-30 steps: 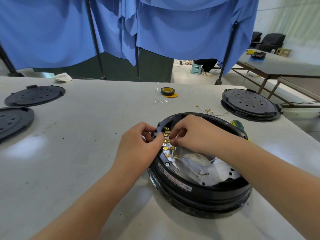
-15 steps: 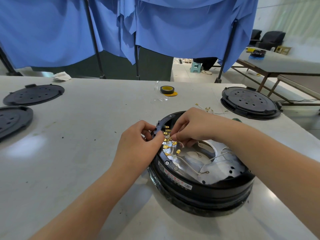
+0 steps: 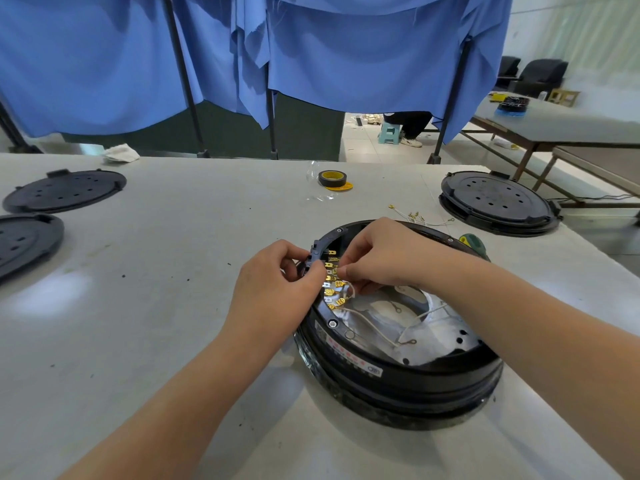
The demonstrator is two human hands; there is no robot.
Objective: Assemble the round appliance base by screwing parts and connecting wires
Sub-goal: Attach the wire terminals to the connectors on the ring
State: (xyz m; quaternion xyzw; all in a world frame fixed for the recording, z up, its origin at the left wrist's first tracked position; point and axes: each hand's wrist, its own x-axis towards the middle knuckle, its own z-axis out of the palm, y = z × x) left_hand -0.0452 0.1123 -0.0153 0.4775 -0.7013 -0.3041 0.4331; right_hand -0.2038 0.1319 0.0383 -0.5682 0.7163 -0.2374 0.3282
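A round black appliance base (image 3: 398, 372) lies open on the grey table (image 3: 156, 306), its silver inner plate showing. A black connector block (image 3: 317, 252) with a row of brass terminals (image 3: 331, 284) sits on its left rim. My left hand (image 3: 277, 292) grips the rim and the block from outside. My right hand (image 3: 377, 258) reaches over the base and pinches a white wire's end (image 3: 348, 287) at the terminals. More white wires (image 3: 381, 329) with ring lugs lie loose inside the base.
Two black perforated lids (image 3: 65, 190) lie at the far left, and a closed black base (image 3: 497, 202) at the back right. Also here are a roll of tape (image 3: 332, 178), loose wires (image 3: 419, 216) and a green-handled screwdriver (image 3: 474, 242) behind the base. Blue curtains hang beyond the table.
My right hand has shifted slightly along the terminal row, uncovering more of the inner plate and wires. My left hand has stayed on the rim.
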